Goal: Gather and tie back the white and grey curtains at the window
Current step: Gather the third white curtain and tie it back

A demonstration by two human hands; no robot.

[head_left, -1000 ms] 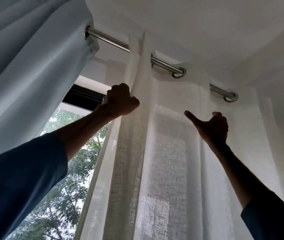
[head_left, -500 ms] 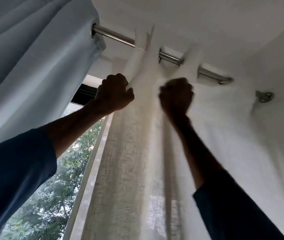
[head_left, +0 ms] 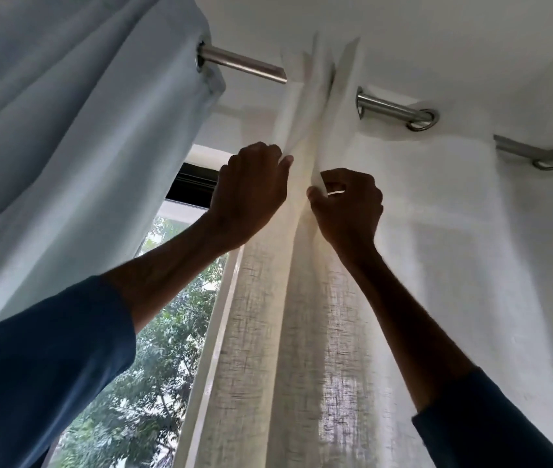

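Green trees (head_left: 140, 383) show through the window gap at lower left, its glass cut off by the frame edge. Above, the grey curtain (head_left: 65, 130) hangs bunched from the metal rod (head_left: 241, 64). Just right of it, the left hand (head_left: 251, 194) closes its grip on a fold of the white curtain (head_left: 302, 332). Beside it, the right hand (head_left: 349, 207) pinches a neighbouring fold, fingertips partly hidden in cloth. Farther right the rod disappears behind fabric between the eyelets (head_left: 420, 120).

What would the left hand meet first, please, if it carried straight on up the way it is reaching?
Probably the bunched white curtain it already grips, then the metal rod; depth is hard to judge.
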